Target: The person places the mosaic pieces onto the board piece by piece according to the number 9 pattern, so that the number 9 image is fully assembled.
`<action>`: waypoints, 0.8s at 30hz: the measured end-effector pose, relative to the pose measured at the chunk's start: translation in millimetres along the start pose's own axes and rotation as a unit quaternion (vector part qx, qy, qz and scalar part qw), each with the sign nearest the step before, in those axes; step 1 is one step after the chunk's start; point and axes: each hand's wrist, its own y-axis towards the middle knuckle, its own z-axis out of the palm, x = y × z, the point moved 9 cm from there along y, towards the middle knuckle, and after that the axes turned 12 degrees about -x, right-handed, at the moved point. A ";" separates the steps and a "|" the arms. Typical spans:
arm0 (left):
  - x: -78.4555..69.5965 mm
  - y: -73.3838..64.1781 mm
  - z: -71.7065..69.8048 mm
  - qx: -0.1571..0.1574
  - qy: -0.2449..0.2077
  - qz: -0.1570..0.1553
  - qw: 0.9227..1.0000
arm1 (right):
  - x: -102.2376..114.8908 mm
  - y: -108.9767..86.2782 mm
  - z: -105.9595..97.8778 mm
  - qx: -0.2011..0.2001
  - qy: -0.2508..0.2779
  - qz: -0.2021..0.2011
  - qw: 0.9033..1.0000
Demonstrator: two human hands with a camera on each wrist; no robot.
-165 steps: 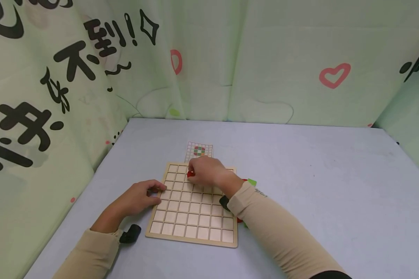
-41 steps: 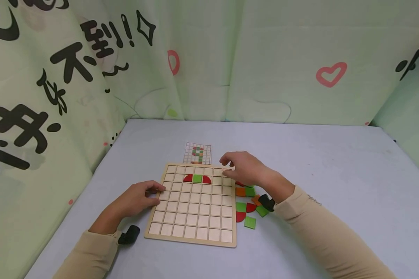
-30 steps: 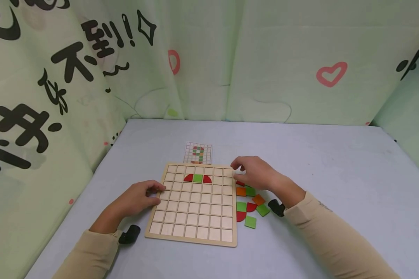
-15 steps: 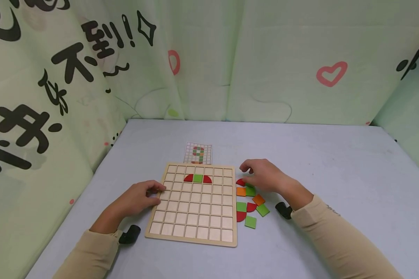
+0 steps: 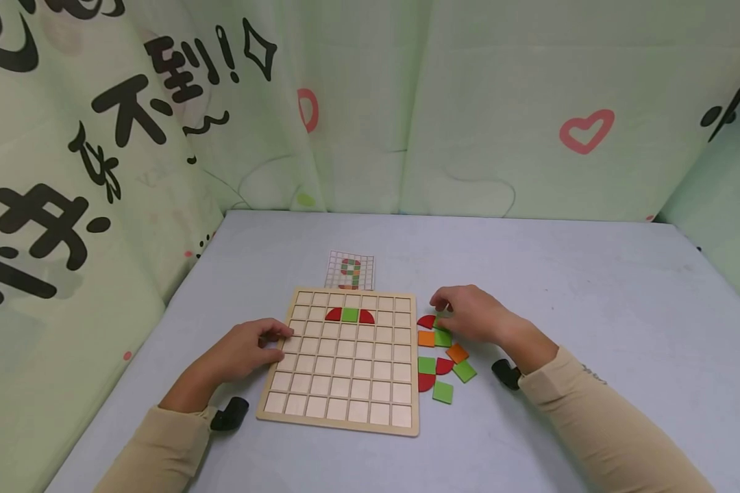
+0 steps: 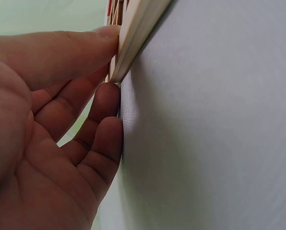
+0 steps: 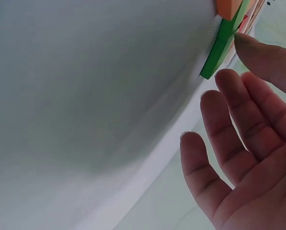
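Note:
A wooden grid board (image 5: pixel 339 429) lies on the table, with a green square tile (image 5: pixel 349 315) between two red quarter-round tiles (image 5: pixel 334 314) in its second row. My left hand (image 5: pixel 244 352) rests at the board's left edge; in the left wrist view its thumb (image 6: pixel 80 52) touches the rim. To the right of the board, my right hand (image 5: pixel 477 315) is over the loose tiles. Its thumb tip lies at a green tile (image 7: pixel 214 60) in the right wrist view, the other fingertips just off that tile's far end, loosely bent.
Loose tiles lie along the board's right side: orange squares (image 5: pixel 457 352), green squares (image 5: pixel 442 392) and red quarter-rounds (image 5: pixel 426 382). Behind the board is a printed grid card (image 5: pixel 364 272) with a coloured pattern. A printed curtain (image 5: pixel 481 109) surrounds the table (image 5: pixel 592 342).
My right hand has left the board, where it was setting a red tile, and moved right to the loose tiles, lowering onto a green one. My left hand has stayed at the board's edge.

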 end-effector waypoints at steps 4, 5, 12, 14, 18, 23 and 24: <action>0.7 0.3 0.2 0.001 0.001 0.000 1.000 | -0.7 -1.6 1.1 0.008 -0.004 -0.002 1.000; 0.9 0.4 0.2 0.001 0.001 0.000 1.000 | -1.0 -1.9 1.2 0.010 -0.005 -0.003 1.000; 0.3 0.7 0.1 0.002 0.001 0.006 1.000 | -4.4 -3.0 -0.4 0.008 -0.012 -0.003 1.000; 0.4 0.7 0.2 0.002 0.001 0.007 1.000 | -5.2 -3.4 -0.9 0.009 -0.013 -0.005 1.000; 0.9 0.7 0.4 0.003 0.000 0.007 1.000 | -6.5 -5.0 -1.5 0.013 -0.016 -0.007 1.000; 1.1 0.5 0.2 0.002 -0.001 0.006 1.000 | -8.6 -6.2 -1.4 0.016 -0.022 -0.004 1.000; 1.1 0.5 0.1 0.002 -0.001 0.006 1.000 | -9.0 -6.4 -1.5 0.016 -0.023 -0.003 1.000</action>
